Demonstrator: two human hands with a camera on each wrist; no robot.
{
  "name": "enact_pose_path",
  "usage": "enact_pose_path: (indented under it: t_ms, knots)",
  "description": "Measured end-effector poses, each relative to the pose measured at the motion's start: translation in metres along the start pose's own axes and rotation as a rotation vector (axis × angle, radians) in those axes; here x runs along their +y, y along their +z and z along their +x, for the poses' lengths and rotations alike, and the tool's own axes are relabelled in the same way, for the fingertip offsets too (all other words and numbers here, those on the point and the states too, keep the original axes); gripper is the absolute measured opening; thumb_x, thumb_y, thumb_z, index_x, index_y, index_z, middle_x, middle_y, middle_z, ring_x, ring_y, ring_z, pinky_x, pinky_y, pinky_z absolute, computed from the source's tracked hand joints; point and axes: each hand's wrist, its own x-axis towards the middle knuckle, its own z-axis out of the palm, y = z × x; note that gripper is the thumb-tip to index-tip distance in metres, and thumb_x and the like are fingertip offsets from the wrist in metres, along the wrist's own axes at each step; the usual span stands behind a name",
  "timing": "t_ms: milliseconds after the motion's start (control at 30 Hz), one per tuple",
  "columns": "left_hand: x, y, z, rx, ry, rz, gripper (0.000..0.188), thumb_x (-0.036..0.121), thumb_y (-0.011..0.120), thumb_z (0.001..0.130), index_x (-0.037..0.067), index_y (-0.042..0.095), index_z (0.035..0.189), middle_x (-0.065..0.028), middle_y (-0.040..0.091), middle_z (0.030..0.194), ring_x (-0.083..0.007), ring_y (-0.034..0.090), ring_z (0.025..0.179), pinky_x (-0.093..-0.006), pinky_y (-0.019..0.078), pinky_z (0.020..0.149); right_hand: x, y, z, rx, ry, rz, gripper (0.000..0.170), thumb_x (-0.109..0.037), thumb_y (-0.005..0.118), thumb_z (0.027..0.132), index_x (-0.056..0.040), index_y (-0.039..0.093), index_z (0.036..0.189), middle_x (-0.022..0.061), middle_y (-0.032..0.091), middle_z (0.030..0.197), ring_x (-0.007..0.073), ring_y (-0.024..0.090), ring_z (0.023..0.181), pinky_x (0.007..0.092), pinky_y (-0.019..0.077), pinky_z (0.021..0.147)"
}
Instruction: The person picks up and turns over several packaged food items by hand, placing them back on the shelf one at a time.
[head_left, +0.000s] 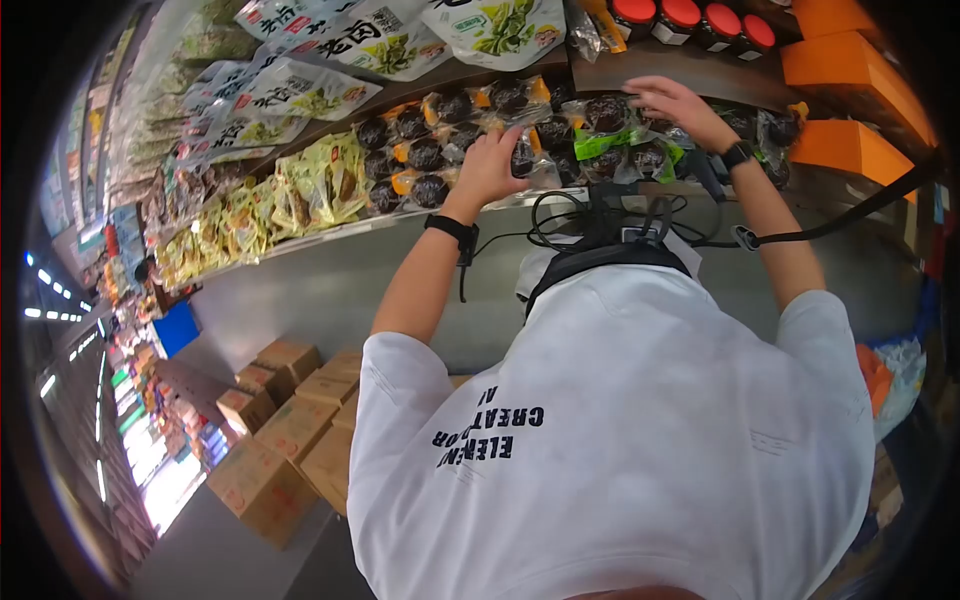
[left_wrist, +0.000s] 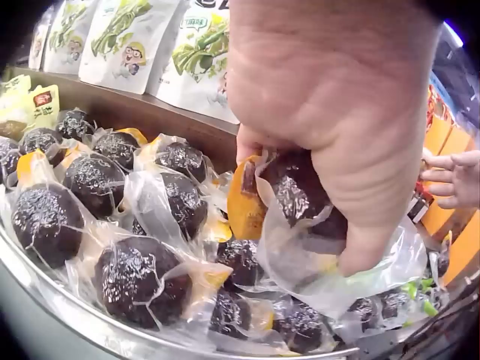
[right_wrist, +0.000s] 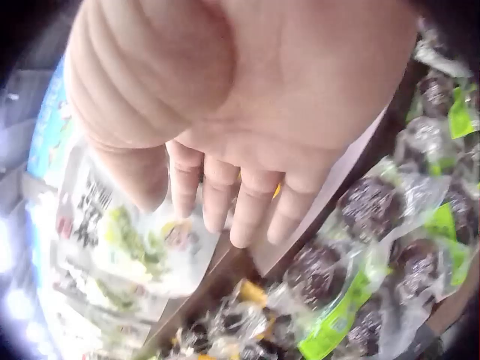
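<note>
My left hand (head_left: 486, 172) grips a clear plastic pack holding a dark, glossy round food (left_wrist: 294, 187), its thumb and fingers on either side. An orange label (left_wrist: 246, 201) shows on the pack beside the fingers. More orange-labelled packs (left_wrist: 129, 277) lie close around and under this hand. My right hand (head_left: 682, 112) is raised over the right part of the shelf, holding nothing. In the right wrist view its palm shows and the fingers (right_wrist: 251, 210) are extended. Below it lie similar dark round packs with green labels (right_wrist: 337, 315).
White pouches with green vegetable pictures (head_left: 495, 30) stand along the back. Yellow-green packs (head_left: 320, 180) line the shelf to the left. Red-lidded jars (head_left: 680, 14) and orange boxes (head_left: 845, 75) are at the right. Black cables (head_left: 560, 225) hang at the metal front edge. Cardboard boxes (head_left: 260, 490) stand behind.
</note>
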Motion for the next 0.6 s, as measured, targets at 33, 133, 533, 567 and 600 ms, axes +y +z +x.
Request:
enact_pose_path:
  t_ms: [33,133,533,567,600]
  knots:
    - [-0.011,0.005,0.010,0.007,0.024,-0.011,0.083,0.026,0.079,0.057,0.008,0.043,0.129,-0.0177,0.052,0.113,-0.0360,0.052,0.102,-0.0427,0.0435,0.086,0.005,-0.013,-0.018,0.089,0.053,0.036,0.041,-0.027,0.049,0.095,-0.0064,0.045,0.131,0.0068,0.050,0.132,0.0175,0.051,0.118,0.0291,0.0403,0.096]
    - [-0.037,0.023,0.030,0.067,0.112,0.055,0.082,0.026,0.079,0.057,0.011,0.043,0.128,-0.0156,0.051,0.112,-0.0357,0.049,0.106,-0.0456,0.0388,0.094,0.033,-0.040,-0.084,0.305,0.196,0.042,0.038,-0.024,0.047,0.095,-0.0073,0.045,0.130,0.0060,0.050,0.132,0.0169,0.051,0.116,0.0285,0.0423,0.093]
    - [-0.056,0.053,0.053,0.074,0.287,0.271,0.084,0.031,0.077,0.066,0.011,0.036,0.136,-0.0127,0.033,0.141,-0.0319,0.029,0.131,-0.0467,0.0227,0.108,0.182,0.039,-0.332,0.999,0.418,0.597,0.044,-0.026,0.048,0.093,-0.0077,0.042,0.132,0.0123,0.047,0.133,0.0245,0.050,0.116,0.0383,0.0414,0.092]
    - [-0.059,0.053,0.053,0.074,0.301,0.270,0.084,0.031,0.077,0.066,0.011,0.036,0.136,-0.0127,0.033,0.141,-0.0319,0.029,0.131,-0.0467,0.0227,0.108,0.197,0.052,-0.341,1.012,0.413,0.601,0.044,-0.026,0.048,0.093,-0.0077,0.042,0.132,0.0123,0.047,0.133,0.0245,0.050,0.116,0.0383,0.0414,0.092]
    - [-0.060,0.054,0.052,0.068,0.307,0.280,0.084,0.031,0.076,0.067,0.012,0.034,0.137,-0.0123,0.033,0.141,-0.0311,0.028,0.133,-0.0466,0.0221,0.108,0.214,0.061,-0.350,1.040,0.462,0.662,0.043,-0.027,0.050,0.092,-0.0080,0.045,0.130,0.0119,0.050,0.128,0.0244,0.051,0.113,0.0379,0.0416,0.093]
